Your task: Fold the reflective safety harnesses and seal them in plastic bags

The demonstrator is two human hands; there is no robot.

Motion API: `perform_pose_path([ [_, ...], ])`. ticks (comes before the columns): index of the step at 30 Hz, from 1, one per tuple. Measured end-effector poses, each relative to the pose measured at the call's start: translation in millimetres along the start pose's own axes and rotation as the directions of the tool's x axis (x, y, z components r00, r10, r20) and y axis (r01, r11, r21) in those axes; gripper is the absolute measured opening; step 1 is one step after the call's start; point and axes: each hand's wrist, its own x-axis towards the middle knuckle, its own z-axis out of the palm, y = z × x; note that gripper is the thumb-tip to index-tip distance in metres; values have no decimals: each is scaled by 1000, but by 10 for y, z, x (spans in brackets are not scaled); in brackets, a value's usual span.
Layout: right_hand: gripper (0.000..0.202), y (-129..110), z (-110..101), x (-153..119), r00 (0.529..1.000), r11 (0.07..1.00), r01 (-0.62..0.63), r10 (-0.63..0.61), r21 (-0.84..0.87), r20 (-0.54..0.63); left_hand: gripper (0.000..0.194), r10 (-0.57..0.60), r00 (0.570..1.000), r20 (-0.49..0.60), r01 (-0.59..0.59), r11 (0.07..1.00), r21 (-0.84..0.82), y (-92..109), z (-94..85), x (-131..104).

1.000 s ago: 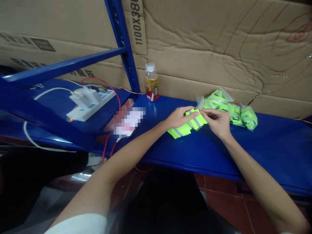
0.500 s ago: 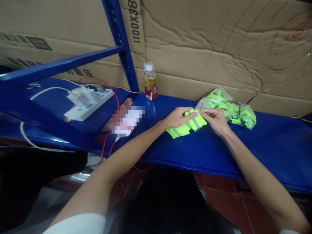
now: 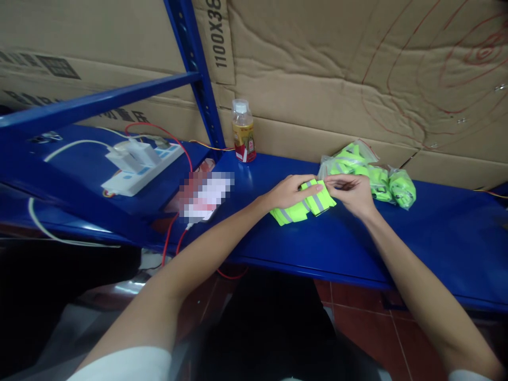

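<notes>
A folded neon-yellow reflective strip with grey bands lies over the blue shelf. My left hand is closed on it, the thumb lying across its upper part. At the strip's right upper corner is my right hand, its fingers pinched together; what they hold, if anything, is too small to make out. Just behind my right hand are clear plastic bags with more yellow reflective material inside, and a further bagged roll sits at their right end.
A drink bottle stands by the cardboard at the back. A phone with a red cable lies left of my hands. Further left are a white power strip and a blue shelf post.
The fingers of my right hand have shifted slightly and curled more at the strip's corner; the red bit seen there earlier no longer shows. My left hand keeps its hold.
</notes>
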Motion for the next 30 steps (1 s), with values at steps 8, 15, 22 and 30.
perform_pose_path([
  [8, 24, -73, -10, 16, 997, 993, 60, -64, -106, -34, 48, -9, 1000, -19, 10, 999, 41, -32, 0, 22],
  [15, 20, 87, -90, 12, 953, 911, 110, -210, -398, -217, 43, -13, 1000, -26, 17, 989, 149, 137, -26, -71],
  [22, 24, 86, -65, -10, 975, 853, 146, -210, -501, -73, 60, 77, 994, 73, -97, 934, 343, 315, 11, -114],
  [30, 19, 18, -38, -33, 972, 838, 193, -235, -510, -18, 68, 47, 999, -8, -36, 859, 511, 279, 17, -93],
])
